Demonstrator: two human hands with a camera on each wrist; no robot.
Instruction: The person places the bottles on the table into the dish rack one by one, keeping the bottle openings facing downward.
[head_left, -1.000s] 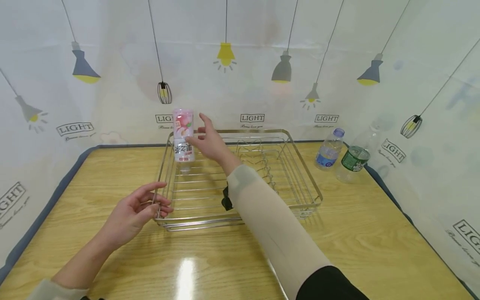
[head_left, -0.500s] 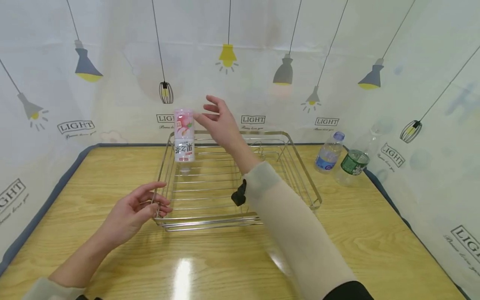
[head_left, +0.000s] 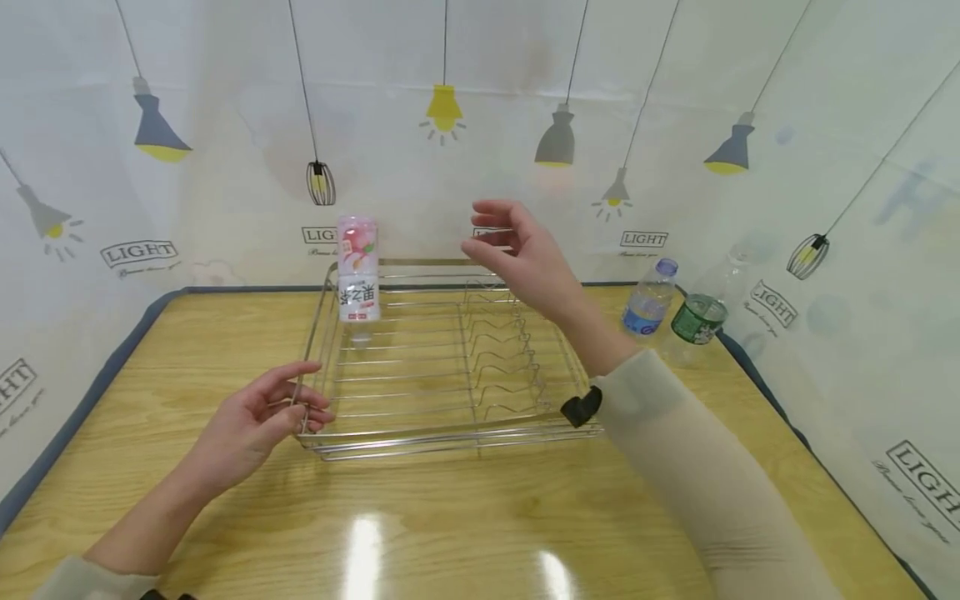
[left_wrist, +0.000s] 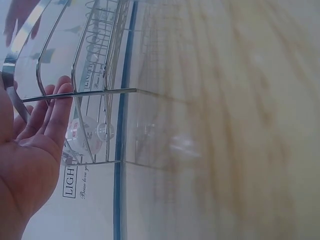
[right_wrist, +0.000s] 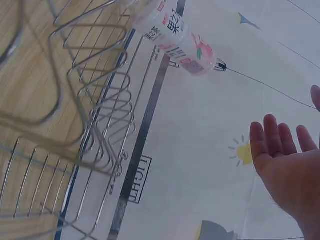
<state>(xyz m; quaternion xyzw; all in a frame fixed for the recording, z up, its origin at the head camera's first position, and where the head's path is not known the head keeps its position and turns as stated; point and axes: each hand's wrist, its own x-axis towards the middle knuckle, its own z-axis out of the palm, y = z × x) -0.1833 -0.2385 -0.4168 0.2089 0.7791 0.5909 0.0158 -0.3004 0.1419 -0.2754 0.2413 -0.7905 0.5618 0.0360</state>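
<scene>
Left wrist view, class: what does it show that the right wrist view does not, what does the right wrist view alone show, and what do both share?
Only the left wrist view: the left hand, at the rack.

Only the right wrist view: the peach picture on the bottle.

Both: the rack, the bottle, part of the table and the word LIGHT. The right hand is clear in the right wrist view; a blurred hand in the left one is probably it.
</scene>
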